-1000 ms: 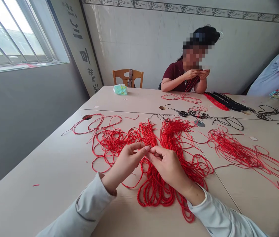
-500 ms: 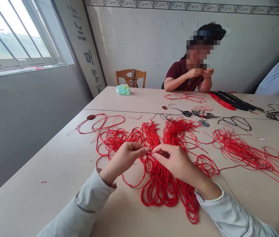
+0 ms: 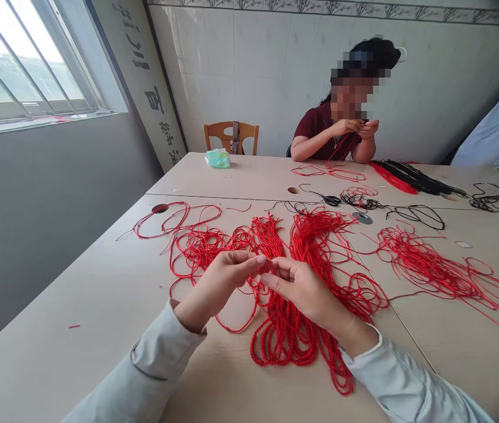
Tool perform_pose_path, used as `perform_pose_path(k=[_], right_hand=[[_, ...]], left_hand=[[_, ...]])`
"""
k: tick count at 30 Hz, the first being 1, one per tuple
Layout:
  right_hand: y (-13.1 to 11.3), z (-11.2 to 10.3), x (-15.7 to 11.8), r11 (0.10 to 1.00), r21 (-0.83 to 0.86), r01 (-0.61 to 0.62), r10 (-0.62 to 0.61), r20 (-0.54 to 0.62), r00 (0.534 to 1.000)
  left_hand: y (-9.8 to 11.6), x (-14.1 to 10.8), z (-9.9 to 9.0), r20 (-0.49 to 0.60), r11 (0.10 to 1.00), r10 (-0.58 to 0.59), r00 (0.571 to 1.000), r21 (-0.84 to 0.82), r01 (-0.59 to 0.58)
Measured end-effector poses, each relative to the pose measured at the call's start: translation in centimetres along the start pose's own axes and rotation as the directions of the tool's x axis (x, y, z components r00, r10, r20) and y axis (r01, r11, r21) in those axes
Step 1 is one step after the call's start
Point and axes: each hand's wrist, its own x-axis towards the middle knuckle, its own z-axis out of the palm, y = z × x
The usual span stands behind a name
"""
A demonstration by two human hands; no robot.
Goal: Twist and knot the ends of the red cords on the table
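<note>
My left hand [image 3: 225,279] is closed in a pinch, thumb against forefinger, on a thin red cord [image 3: 268,266]. From the other side my right hand [image 3: 308,291] meets it, its bent fingers and thumb around the same bit of cord; the exact hold is small and partly hidden. Under both hands lies a bundle of braided red cords [image 3: 282,341], looped at the near end. A second red cord bundle [image 3: 308,235] lies just right of it. On the left spreads a tangle of loose red cord [image 3: 203,247].
Across the table [image 3: 112,305] a person [image 3: 315,132] works red cord with both hands. Scissors [image 3: 331,200], black cords [image 3: 425,179] and a soft green packet [image 3: 218,158] lie toward the far side. More red cord [image 3: 443,270] spreads at right.
My right hand has turned slightly, and its thumb has shifted left, under my left fingertips. The left hand keeps its pinch. The whole view has shifted a little.
</note>
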Motion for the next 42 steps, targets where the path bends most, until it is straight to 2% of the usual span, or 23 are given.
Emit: perform_pose_path(k=[4, 11, 16, 18, 19, 21, 22, 23, 25, 27, 30, 33, 35, 37, 39, 40, 42], right_hand=[[0.1, 0.3, 0.0, 1.000, -0.014, -0.001, 0.001, 0.009, 1.000], [-0.1, 0.1, -0.1, 0.996, -0.086, 0.015, -0.015, 0.004, 1.000], [0.1, 0.5, -0.1, 0.994, -0.096, 0.056, -0.056, -0.004, 0.998], [0.1, 0.6, -0.2, 0.989, -0.115, 0.091, -0.100, -0.074, 0.992], [0.0, 0.6, -0.4, 0.980, -0.154, 0.123, -0.146, -0.149, 0.978], [-0.3, 0.8, -0.7, 0.933, -0.296, 0.202, -0.292, -0.298, 0.909], [-0.4, 0.9, -0.9, 0.895, -0.379, 0.236, -0.368, -0.328, 0.870], [-0.5, 1.1, -1.1, 0.857, -0.446, 0.257, -0.418, -0.312, 0.853], [-0.4, 1.6, -1.3, 0.819, -0.510, 0.261, -0.412, -0.208, 0.887], [0.1, 2.3, -1.3, 0.824, -0.526, 0.211, -0.315, -0.115, 0.942], [0.8, 3.1, -1.2, 0.822, -0.548, 0.154, -0.213, -0.045, 0.976], [0.7, 3.1, -1.2, 0.810, -0.552, 0.198, -0.237, 0.000, 0.971], [0.1, 2.4, -1.2, 0.810, -0.535, 0.239, -0.313, -0.050, 0.948], [-0.7, 1.3, -1.2, 0.820, -0.511, 0.256, -0.395, -0.183, 0.900], [-1.3, 0.2, -1.0, 0.838, -0.486, 0.248, -0.422, -0.290, 0.859], [-1.5, -0.2, -0.9, 0.851, -0.470, 0.236, -0.407, -0.304, 0.861], [-1.6, -0.9, -0.6, 0.882, -0.421, 0.210, -0.337, -0.252, 0.907]], left_hand=[[0.0, 0.0, -0.2, 0.021, 1.000, -0.013, 1.000, -0.007, 0.013], [0.4, -0.1, -0.5, -0.008, 1.000, -0.019, 1.000, 0.017, 0.019], [0.4, -0.1, -0.3, 0.010, 0.985, -0.075, 0.997, -0.154, 0.076], [0.3, 0.0, -0.3, -0.006, 0.958, -0.093, 0.996, -0.273, 0.087], [0.2, 0.1, -0.3, -0.027, 0.937, -0.090, 0.996, -0.341, 0.076], [0.0, 0.3, -0.3, -0.087, 0.879, -0.072, 0.994, -0.476, 0.022], [-0.1, 0.3, -0.3, -0.121, 0.847, -0.065, 0.991, -0.532, -0.009], [-0.2, 0.4, -0.2, -0.150, 0.817, -0.062, 0.987, -0.575, -0.036], [-0.4, 0.4, 0.2, -0.189, 0.779, -0.071, 0.979, -0.623, -0.064], [-0.4, 0.4, 0.6, -0.207, 0.769, -0.091, 0.974, -0.637, -0.063], [-0.3, 0.3, 1.0, -0.206, 0.784, -0.104, 0.973, -0.619, -0.048], [-0.2, 0.2, 0.9, -0.190, 0.819, -0.072, 0.979, -0.572, -0.051], [-0.2, 0.1, 0.7, -0.168, 0.864, -0.058, 0.984, -0.503, -0.035], [-0.1, -0.1, 0.5, -0.146, 0.930, -0.051, 0.988, -0.367, -0.006], [0.1, -0.3, 0.5, -0.129, 0.982, -0.029, 0.991, -0.190, 0.004], [0.2, -0.4, 0.5, -0.117, 0.993, -0.016, 0.993, -0.115, 0.002], [0.4, -0.5, 0.5, -0.074, 1.000, -0.004, 0.997, -0.015, 0.002]])
